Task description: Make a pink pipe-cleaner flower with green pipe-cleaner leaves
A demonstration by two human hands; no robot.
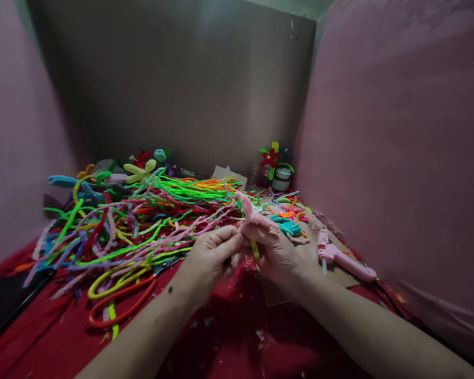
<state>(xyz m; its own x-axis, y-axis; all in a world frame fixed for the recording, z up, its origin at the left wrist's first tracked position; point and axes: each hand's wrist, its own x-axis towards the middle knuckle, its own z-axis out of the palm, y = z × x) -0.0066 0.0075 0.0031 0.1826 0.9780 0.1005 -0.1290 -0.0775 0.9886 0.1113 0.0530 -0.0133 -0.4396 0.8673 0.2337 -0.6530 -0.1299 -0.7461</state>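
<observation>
Both hands meet at the middle of the view, the left hand and the right hand each closed in a pinch on the same pink pipe-cleaner piece, fingertips of one all but touching those of the other. The piece lies right between them and rises out of the grip: its long axis runs up and away from the person, leaning a little towards the left hand's side, with the fuzzy free end above the knuckles. A short yellow-green stem hangs down from the same grip, in the gap between the two palms and close against the right one. Neither hand is clearly nearer; the right hand seems to wrap the base while the left pinches beside it. Just beyond the left hand and spreading out to its far side lies a loose pile of pipe cleaners in many colours, its strands mostly lying crosswise. Nearer the person on that side sit what look like scissors with orange and yellow loops. To the outside of the right hand, near it, a pink glue gun rests on a cardboard sheet, with teal and orange finished bits beyond the knuckles. All of it sits on a red surface.
</observation>
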